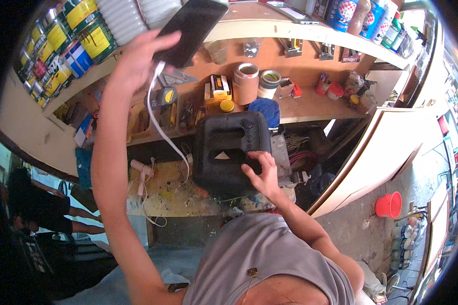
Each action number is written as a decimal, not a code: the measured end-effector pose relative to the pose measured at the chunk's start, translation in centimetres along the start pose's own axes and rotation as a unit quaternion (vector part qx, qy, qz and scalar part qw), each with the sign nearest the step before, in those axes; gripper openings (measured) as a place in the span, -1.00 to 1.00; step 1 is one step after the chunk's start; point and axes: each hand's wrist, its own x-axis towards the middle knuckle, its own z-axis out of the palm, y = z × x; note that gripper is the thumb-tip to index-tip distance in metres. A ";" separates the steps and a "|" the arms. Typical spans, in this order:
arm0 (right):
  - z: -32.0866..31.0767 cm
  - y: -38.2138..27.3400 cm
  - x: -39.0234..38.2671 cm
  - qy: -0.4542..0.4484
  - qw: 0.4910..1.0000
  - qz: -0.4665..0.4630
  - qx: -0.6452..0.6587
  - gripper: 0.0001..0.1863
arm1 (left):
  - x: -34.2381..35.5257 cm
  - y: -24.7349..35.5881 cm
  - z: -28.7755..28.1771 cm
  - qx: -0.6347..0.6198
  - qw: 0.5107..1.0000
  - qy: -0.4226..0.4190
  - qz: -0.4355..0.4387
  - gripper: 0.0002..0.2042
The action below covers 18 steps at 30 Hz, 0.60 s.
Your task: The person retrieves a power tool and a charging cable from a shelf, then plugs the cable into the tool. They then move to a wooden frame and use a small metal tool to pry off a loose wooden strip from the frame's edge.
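My left hand (137, 58) is raised at the upper left, closed around a black smartphone (196, 28). A white charging cable (155, 119) hangs from the phone's lower end down toward the bench. Below and to the right, a black plastic container (206, 152) with moulded handle openings sits on the workbench (229, 200). A small pale scrap (222, 155) shows at its lower opening. My right hand (262, 174) rests at the container's right front part, fingers bent and thumb apart, gripping nothing that I can see.
Paint cans (94, 38) crowd the upper left shelf; bottles (343, 14) line the upper right. Behind the container stand a yellow-and-black box (220, 86) and open tins (246, 84). A pink hair dryer-like tool (142, 173) lies left. A red bucket (389, 204) is on the floor. Another person (40, 201) is at far left.
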 end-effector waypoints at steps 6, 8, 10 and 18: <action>0.0 -0.3 -0.1 0.009 0.999 -0.032 -0.020 -0.64 | 14.1 0.7 3.3 -0.061 0.995 -0.085 -0.001 -0.66; 0.1 -0.6 -0.2 0.003 0.999 -0.038 -0.012 -0.64 | 18.4 -1.1 4.8 -0.077 0.995 -0.056 -0.008 -0.71; 0.0 -0.5 -0.3 0.005 0.999 -0.047 -0.007 -0.63 | 21.7 -2.5 6.1 -0.099 0.993 -0.049 -0.042 -0.74; -0.8 0.1 -0.1 -0.015 0.999 -0.043 0.026 -0.62 | 22.9 -3.1 11.4 -0.087 0.991 0.089 -0.054 -0.82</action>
